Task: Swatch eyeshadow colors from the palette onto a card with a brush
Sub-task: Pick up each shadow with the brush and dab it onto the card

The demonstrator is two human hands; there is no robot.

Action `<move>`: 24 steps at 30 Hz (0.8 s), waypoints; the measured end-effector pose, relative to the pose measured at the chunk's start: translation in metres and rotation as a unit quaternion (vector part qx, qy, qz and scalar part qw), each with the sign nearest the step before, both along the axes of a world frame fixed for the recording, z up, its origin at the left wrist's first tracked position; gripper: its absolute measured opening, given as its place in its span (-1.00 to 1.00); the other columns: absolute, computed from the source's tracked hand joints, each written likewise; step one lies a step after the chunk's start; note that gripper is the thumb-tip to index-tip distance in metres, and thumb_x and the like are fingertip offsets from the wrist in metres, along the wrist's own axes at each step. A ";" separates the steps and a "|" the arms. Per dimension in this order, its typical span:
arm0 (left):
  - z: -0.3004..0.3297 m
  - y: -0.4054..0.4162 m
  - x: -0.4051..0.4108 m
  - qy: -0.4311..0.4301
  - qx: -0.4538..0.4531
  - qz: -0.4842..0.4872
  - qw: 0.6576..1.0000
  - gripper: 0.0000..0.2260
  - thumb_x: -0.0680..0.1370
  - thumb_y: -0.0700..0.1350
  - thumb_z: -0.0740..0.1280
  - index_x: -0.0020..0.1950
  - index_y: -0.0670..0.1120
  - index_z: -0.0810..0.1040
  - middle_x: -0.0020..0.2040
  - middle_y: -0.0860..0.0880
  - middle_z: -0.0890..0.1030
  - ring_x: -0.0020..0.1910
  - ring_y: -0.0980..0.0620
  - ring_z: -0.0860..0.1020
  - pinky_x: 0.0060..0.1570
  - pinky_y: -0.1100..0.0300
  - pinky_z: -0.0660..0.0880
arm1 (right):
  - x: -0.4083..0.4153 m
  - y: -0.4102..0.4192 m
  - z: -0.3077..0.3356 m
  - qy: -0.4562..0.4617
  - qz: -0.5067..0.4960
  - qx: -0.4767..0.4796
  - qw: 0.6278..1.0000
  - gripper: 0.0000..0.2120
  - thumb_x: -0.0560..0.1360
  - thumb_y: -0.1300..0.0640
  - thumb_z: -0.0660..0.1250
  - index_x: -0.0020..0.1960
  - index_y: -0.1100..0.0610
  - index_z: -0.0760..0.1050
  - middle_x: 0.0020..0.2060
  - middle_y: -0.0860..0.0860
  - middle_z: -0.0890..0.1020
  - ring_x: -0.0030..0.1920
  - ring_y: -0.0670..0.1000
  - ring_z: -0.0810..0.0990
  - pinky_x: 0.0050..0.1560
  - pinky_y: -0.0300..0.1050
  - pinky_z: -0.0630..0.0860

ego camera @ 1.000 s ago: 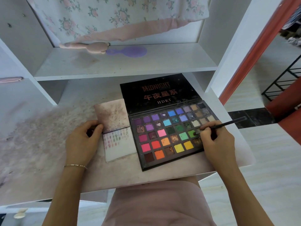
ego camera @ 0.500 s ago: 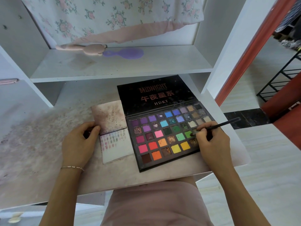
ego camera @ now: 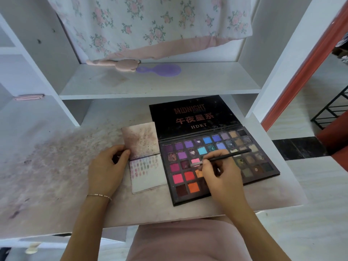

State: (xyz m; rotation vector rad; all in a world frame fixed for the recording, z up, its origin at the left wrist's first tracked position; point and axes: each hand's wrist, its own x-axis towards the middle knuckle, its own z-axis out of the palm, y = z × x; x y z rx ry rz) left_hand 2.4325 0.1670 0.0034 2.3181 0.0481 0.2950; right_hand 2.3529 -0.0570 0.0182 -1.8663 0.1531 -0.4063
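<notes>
One stained white desk top [ego camera: 56, 185] carries one open black eyeshadow palette [ego camera: 218, 166] near its right edge, lid propped back. One small swatch card [ego camera: 148, 174], folded open, lies touching the palette's left side. Two hands work: the left hand [ego camera: 107, 170] curls on the card's left edge; the right hand [ego camera: 220, 176] pinches one thin black brush [ego camera: 222, 157], tip over a pink pan.

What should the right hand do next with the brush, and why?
Probably carry the brush left onto the card and stroke below the existing swatches. The right hand holds its tip over the palette's pink pans, beside the card; the left hand steadies the card's edge, and its lower half looks bare.
</notes>
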 end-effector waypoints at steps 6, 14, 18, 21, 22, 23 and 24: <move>0.001 0.000 0.000 -0.005 0.001 0.005 1.000 -0.88 0.49 -0.15 0.32 -0.03 -0.04 0.63 -0.20 0.14 0.54 -0.20 0.12 0.48 -0.20 0.23 0.31 | 0.020 0.032 0.009 0.038 0.119 -0.017 0.992 -0.84 0.48 0.18 0.27 -0.21 -0.05 0.43 -0.36 0.00 0.59 -0.43 -0.10 0.50 -0.45 -0.35 0.41; -0.001 0.002 0.001 -0.015 -0.006 0.003 1.000 -0.89 0.48 -0.15 0.34 -0.05 -0.02 0.63 -0.24 0.15 0.54 -0.23 0.11 0.49 -0.23 0.23 0.34 | 0.036 0.043 0.005 0.098 0.167 -0.056 0.979 -0.88 0.47 0.12 0.25 -0.21 -0.06 0.43 -0.31 0.02 0.62 -0.40 -0.15 0.48 -0.38 -0.21 0.46; -0.002 0.003 0.002 -0.019 -0.006 0.002 1.000 -0.89 0.47 -0.14 0.34 -0.05 -0.01 0.63 -0.23 0.14 0.56 -0.23 0.12 0.49 -0.25 0.26 0.35 | 0.037 0.043 0.004 0.093 0.181 -0.050 0.978 -0.88 0.48 0.16 0.26 -0.20 -0.04 0.45 -0.29 0.03 0.64 -0.30 -0.06 0.55 -0.32 -0.24 0.49; -0.002 0.003 0.002 -0.016 -0.010 0.004 1.000 -0.89 0.47 -0.14 0.34 -0.05 -0.01 0.63 -0.23 0.15 0.55 -0.21 0.08 0.51 -0.19 0.21 0.37 | 0.037 0.044 0.004 0.095 0.188 -0.058 0.976 -0.88 0.48 0.15 0.27 -0.19 -0.04 0.45 -0.28 0.01 0.63 -0.26 -0.06 0.56 -0.28 -0.23 0.50; -0.003 0.003 0.002 -0.015 -0.010 0.004 1.000 -0.89 0.48 -0.14 0.34 -0.05 -0.01 0.63 -0.23 0.15 0.55 -0.20 0.08 0.51 -0.18 0.20 0.37 | 0.037 0.044 0.004 0.096 0.189 -0.060 0.975 -0.88 0.48 0.15 0.27 -0.19 -0.05 0.44 -0.28 0.00 0.63 -0.25 -0.06 0.56 -0.28 -0.22 0.50; -0.003 0.003 0.002 -0.014 -0.008 0.005 1.000 -0.89 0.48 -0.14 0.34 -0.04 -0.01 0.63 -0.23 0.15 0.55 -0.20 0.07 0.51 -0.18 0.20 0.37 | 0.037 0.044 0.004 0.097 0.190 -0.061 0.975 -0.87 0.48 0.15 0.27 -0.19 -0.06 0.44 -0.27 0.00 0.63 -0.25 -0.06 0.56 -0.27 -0.21 0.51; -0.003 0.003 0.002 -0.014 -0.006 0.005 1.000 -0.89 0.48 -0.14 0.34 -0.04 -0.01 0.63 -0.22 0.14 0.55 -0.19 0.07 0.51 -0.18 0.19 0.37 | 0.037 0.044 0.004 0.099 0.190 -0.062 0.975 -0.87 0.48 0.15 0.26 -0.19 -0.06 0.44 -0.27 0.00 0.63 -0.25 -0.06 0.56 -0.27 -0.21 0.51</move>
